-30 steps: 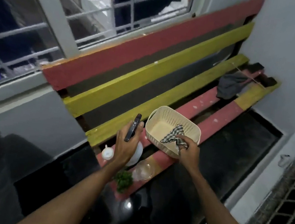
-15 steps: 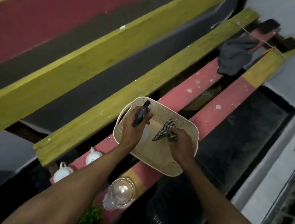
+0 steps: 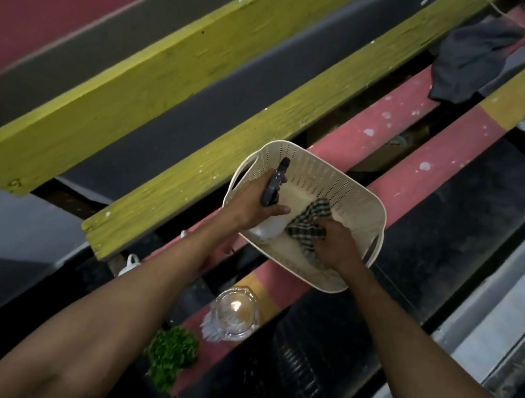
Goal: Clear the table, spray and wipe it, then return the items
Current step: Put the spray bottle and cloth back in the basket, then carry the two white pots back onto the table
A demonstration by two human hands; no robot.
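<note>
Inside one basket [image 3: 352, 193], my left hand [image 3: 249, 208] clenched round one sprayer [image 3: 273, 186], my right hand [image 3: 332, 248] bunching one cloth [image 3: 311, 222] beside it

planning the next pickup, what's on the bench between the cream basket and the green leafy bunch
In the head view, a clear glass bowl sits on the pink and yellow plank between the cream basket and the green leafy bunch.
</note>
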